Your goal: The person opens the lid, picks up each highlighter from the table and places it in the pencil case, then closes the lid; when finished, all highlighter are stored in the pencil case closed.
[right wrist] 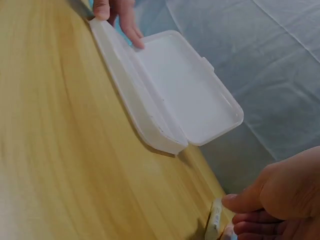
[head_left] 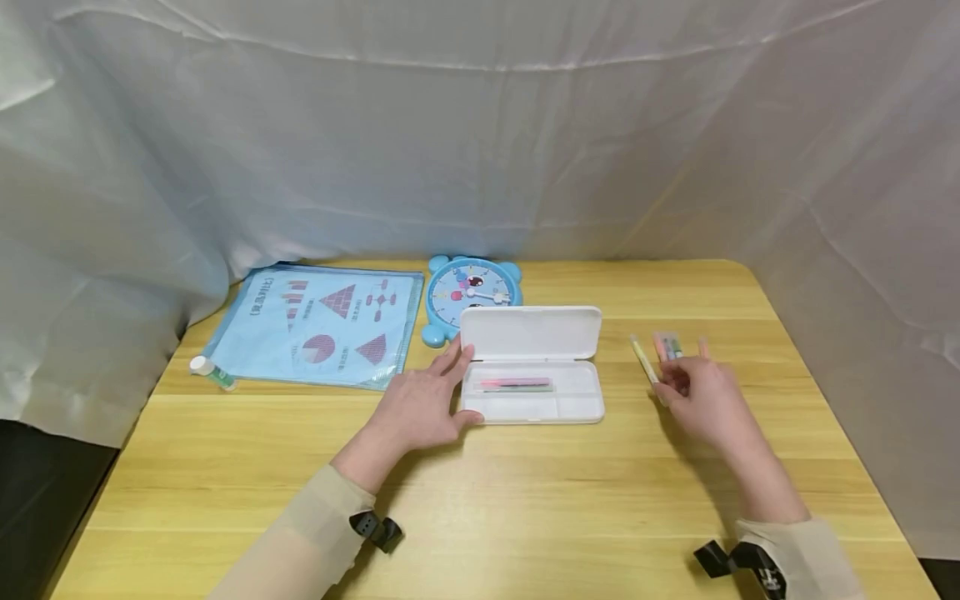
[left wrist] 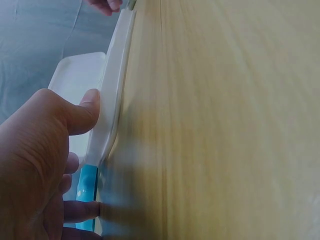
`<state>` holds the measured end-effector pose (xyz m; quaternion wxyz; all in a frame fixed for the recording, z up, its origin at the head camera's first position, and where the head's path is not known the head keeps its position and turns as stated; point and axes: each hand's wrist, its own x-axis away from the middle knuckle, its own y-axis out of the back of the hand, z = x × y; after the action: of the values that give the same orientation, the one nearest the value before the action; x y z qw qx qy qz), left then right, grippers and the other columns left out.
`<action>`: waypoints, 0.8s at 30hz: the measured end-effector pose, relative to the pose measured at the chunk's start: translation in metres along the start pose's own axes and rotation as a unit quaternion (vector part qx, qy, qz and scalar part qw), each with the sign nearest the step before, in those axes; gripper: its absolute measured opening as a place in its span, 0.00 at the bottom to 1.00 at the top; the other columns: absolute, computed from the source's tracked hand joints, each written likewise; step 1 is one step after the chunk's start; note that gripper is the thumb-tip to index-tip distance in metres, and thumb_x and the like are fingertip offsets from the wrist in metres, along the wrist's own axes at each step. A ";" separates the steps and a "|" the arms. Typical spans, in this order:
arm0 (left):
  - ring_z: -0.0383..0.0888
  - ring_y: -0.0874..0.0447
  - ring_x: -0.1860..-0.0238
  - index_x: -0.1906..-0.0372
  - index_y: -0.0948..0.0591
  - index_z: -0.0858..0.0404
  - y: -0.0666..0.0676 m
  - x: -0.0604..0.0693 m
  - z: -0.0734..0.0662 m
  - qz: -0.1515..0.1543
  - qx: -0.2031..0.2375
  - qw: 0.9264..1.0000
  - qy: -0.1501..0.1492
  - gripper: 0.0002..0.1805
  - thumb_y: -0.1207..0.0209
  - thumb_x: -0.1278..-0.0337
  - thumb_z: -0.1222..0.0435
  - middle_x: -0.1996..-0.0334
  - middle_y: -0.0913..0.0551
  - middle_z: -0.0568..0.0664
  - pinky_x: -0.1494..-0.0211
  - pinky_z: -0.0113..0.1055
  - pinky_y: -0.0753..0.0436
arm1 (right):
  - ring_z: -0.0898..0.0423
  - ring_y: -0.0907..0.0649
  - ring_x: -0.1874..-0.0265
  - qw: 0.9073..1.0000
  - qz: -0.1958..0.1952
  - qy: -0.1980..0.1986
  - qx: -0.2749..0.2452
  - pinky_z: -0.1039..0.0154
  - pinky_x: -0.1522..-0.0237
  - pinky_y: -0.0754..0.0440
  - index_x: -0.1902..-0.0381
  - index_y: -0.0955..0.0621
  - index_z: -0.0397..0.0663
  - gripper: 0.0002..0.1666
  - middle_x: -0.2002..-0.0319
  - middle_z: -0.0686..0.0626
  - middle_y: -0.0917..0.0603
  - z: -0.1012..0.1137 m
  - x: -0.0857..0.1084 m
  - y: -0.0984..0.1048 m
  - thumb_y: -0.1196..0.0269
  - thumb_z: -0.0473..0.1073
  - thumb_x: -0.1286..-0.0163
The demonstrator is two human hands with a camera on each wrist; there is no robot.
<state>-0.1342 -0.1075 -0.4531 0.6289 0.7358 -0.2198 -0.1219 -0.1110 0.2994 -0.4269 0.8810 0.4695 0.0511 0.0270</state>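
An open white case [head_left: 581, 392] holds several thin coloured pens [head_left: 516, 384] in its back compartment. At its left end, my left hand [head_left: 422, 407] grips it, the thumb at the front corner and fingers by the raised lid [head_left: 531, 332]. In the left wrist view the thumb of that hand [left wrist: 37, 145] presses the case's side [left wrist: 112, 95]. To the right, my right hand [head_left: 708, 400] is low over the pens, its thumb touching a yellow pen [head_left: 642, 358]. The right wrist view shows the right hand's [right wrist: 285, 200] fingers bent beside this pen [right wrist: 214, 220]; their hold is partly hidden.
Behind the case stands a blue toy clock [head_left: 472, 292]. A blue sheet folder [head_left: 322, 321] lies at the back left, with a green and white glue stick [head_left: 213, 372] at its corner. More pens [head_left: 666, 346] lie beyond the right hand. A grey curtain [head_left: 480, 150] hangs behind the table.
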 end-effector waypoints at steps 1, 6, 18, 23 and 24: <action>0.52 0.11 0.54 0.13 0.50 0.54 0.000 0.000 0.000 0.001 0.000 1.000 0.000 0.57 0.45 0.36 0.28 0.14 0.53 0.51 0.70 0.38 0.24 | 0.46 0.12 0.67 1.000 0.004 -0.002 0.002 0.48 0.62 0.13 0.54 0.15 0.25 0.16 0.66 0.41 0.11 -0.001 0.001 -0.001 0.26 0.34 0.33; 0.53 0.11 0.53 0.13 0.50 0.54 0.001 -0.001 0.000 0.002 -0.001 1.000 0.003 0.58 0.44 0.36 0.28 0.14 0.54 0.51 0.67 0.39 0.22 | 0.45 0.12 0.65 1.000 0.019 -0.005 0.006 0.44 0.59 0.13 0.53 0.15 0.25 0.17 0.64 0.38 0.11 -0.004 0.003 -0.007 0.25 0.34 0.33; 0.53 0.10 0.56 0.13 0.48 0.56 0.002 -0.001 -0.001 -0.004 -0.006 1.000 -0.005 0.58 0.43 0.36 0.29 0.15 0.52 0.53 0.69 0.39 0.22 | 0.45 0.13 0.66 0.999 0.037 -0.005 0.014 0.36 0.39 0.29 0.56 0.15 0.26 0.11 0.69 0.44 0.12 -0.002 0.000 -0.017 0.30 0.30 0.34; 0.54 0.10 0.55 0.13 0.48 0.56 0.002 0.000 -0.001 -0.002 -0.006 1.000 -0.004 0.58 0.44 0.36 0.29 0.15 0.52 0.53 0.68 0.40 0.21 | 0.43 0.14 0.65 0.999 0.039 -0.010 0.001 0.33 0.30 0.40 0.55 0.15 0.25 0.10 0.67 0.41 0.12 -0.001 0.001 -0.017 0.32 0.29 0.31; 0.54 0.10 0.54 0.13 0.48 0.56 0.002 0.000 -0.001 -0.001 -0.006 1.000 -0.004 0.58 0.44 0.36 0.29 0.15 0.53 0.53 0.67 0.40 0.20 | 0.43 0.14 0.65 0.999 0.038 -0.013 -0.001 0.35 0.33 0.34 0.55 0.15 0.26 0.10 0.67 0.41 0.13 -0.001 0.001 -0.016 0.33 0.29 0.30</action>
<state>-0.1343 -0.1064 -0.4508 0.6323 0.7316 -0.2211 -0.1265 -0.1099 0.2915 -0.4412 0.8806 0.4702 0.0216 0.0547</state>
